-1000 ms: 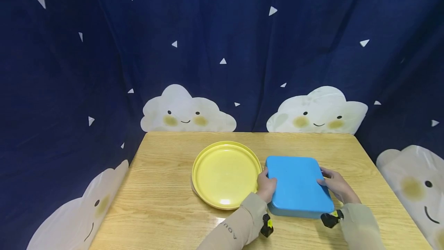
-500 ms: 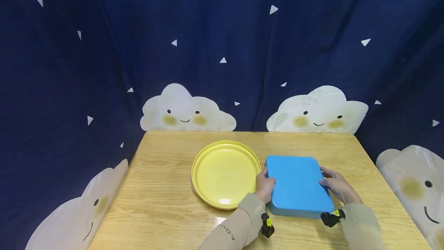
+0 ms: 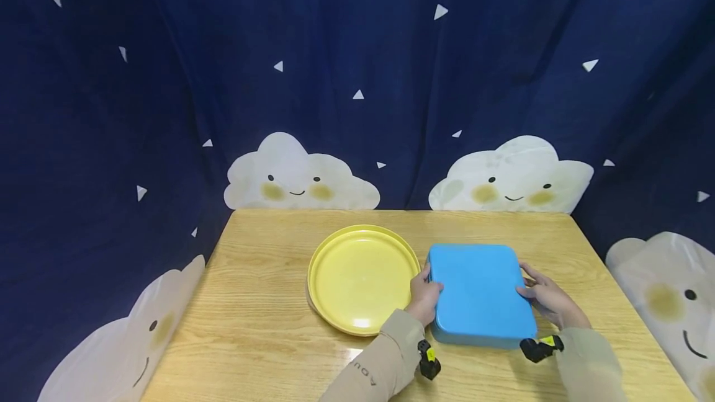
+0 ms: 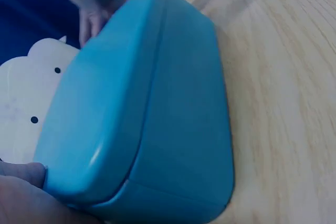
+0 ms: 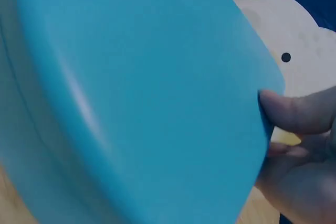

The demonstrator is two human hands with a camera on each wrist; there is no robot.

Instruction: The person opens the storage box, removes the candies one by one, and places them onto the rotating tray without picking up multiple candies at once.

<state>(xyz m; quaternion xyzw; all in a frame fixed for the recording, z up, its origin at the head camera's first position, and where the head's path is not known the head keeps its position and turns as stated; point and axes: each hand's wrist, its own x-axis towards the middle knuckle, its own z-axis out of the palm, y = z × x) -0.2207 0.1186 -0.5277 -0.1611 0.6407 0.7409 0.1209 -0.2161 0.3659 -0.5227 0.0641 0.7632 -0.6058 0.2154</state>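
Both grips clamped on one blue rectangular plastic lidded box: my left hand curled on its left edge, my right hand on its right. Box sits on the wooden table, just beside one round yellow plastic plate. Right wrist view shows my thumb over the lid edge; plate only in head view.

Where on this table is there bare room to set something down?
Bare wood lies left of the round yellow plastic plate and along the far edge of the wooden table. The middle is crowded: the plate sits beside the blue rectangular plastic box.
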